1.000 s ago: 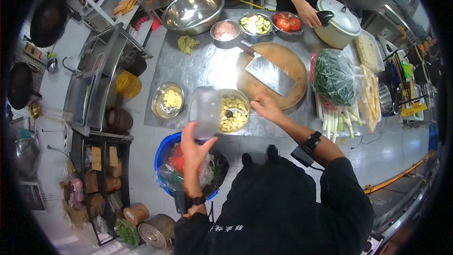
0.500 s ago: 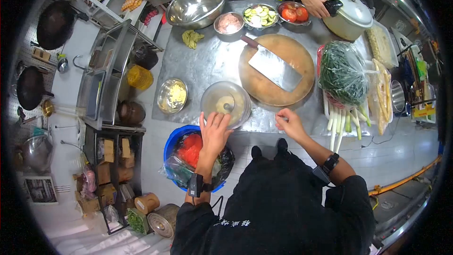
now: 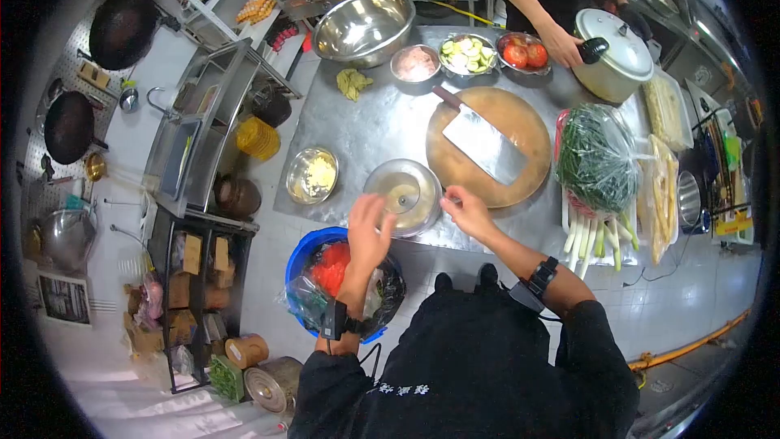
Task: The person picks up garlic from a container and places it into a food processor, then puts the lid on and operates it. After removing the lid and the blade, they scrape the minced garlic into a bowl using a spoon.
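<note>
A round, see-through tub (image 3: 422, 215) with a small upright post at its middle stands at the table's near edge. Beside its left wall is my left hand (image 3: 370, 232), fingers apart and blurred at the tips. My right hand (image 3: 469, 215) is at the tub's right rim, its fingers curled together; what they pinch, if anything, I cannot tell. Left of the tub sits a metal bowl (image 3: 295, 182) with chopped pale yellow bits. Behind my right hand, a cleaver (image 3: 487, 146) lies flat across a round wooden chopping board (image 3: 528, 130).
Bowls of raw meat (image 3: 415, 63), sliced green vegetable (image 3: 468, 54) and tomatoes (image 3: 524, 52) line the back. Another person's hand (image 3: 561, 43) grips the handle of a large lidded pot (image 3: 601, 77). Bagged greens (image 3: 600, 158) stand right; a blue bin (image 3: 294, 268) sits below.
My left hand has moved from over the tub to its left side. My right hand has come left to the tub's rim. The whole view has shifted slightly.
</note>
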`<state>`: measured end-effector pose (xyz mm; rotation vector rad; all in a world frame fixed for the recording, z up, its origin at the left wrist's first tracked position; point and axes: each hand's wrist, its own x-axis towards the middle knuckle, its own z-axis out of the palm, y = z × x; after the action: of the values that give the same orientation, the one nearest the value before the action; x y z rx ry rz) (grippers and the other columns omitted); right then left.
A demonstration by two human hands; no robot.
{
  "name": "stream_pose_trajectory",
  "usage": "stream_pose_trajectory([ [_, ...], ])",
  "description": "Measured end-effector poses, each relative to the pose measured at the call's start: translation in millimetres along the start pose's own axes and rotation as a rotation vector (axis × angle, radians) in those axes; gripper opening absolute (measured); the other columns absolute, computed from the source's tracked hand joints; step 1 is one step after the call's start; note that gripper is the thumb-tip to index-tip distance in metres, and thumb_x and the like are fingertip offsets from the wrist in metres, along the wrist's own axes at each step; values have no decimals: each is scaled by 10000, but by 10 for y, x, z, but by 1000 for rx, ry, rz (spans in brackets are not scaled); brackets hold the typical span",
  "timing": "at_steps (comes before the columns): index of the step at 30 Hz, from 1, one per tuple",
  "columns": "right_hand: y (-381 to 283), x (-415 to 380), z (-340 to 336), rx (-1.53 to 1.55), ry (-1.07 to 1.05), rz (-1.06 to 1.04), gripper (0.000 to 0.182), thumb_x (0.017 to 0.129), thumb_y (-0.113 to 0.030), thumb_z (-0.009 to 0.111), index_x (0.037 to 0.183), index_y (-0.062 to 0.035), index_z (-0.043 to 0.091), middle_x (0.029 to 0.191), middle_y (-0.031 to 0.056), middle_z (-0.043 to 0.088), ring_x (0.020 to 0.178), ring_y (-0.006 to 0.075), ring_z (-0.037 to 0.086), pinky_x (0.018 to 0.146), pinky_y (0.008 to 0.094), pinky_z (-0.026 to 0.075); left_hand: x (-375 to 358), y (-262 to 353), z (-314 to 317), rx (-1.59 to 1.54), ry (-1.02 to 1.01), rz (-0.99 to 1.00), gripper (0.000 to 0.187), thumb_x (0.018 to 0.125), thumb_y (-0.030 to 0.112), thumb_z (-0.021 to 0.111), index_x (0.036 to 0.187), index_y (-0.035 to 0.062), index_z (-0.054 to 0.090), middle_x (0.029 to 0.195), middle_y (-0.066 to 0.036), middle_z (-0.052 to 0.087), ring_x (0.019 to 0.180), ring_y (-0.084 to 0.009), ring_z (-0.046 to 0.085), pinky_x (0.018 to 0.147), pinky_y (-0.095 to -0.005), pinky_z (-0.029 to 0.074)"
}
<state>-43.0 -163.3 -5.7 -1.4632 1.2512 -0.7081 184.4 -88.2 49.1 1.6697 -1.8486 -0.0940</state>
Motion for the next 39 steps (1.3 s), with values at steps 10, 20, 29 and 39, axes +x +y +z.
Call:
stream_pose_trajectory([
  [10,-427,202,119,-279,3,-97,546,790,-486,625,1034,2,617,926,226,622,893,365,600,784,418,464,-110,-442,245,-495,9,-615,515,821,285,699,1185,-51,558,1068,-168,553,899,-236,585,746,-311,501],
  [20,-348,138,352,-405,276,-147,509,736,-454,689,1014,-31,640,878,188,646,778,319,621,720,402,492,-80,-591,235,-997,-156,-865,663,828,264,701,1361,33,381,1294,-126,456,1061,-220,543,783,-368,490],
  [29,-114,204,557,-71,194,104,563,602,-467,747,808,52,678,804,213,666,698,297,650,629,409,509,127,-984,178,-1028,-426,-917,731,777,227,731,1361,134,302,1217,-76,499,1047,-216,489,736,-425,412],
  [39,123,-1653,324,319,411,266,807,549,-402,795,1089,85,444,917,225,606,677,315,644,469,392,523,-583,243,-291,-760,-891,-596,385,864,185,637,1173,34,464,1035,-146,499,939,-254,482,781,-389,445],
])
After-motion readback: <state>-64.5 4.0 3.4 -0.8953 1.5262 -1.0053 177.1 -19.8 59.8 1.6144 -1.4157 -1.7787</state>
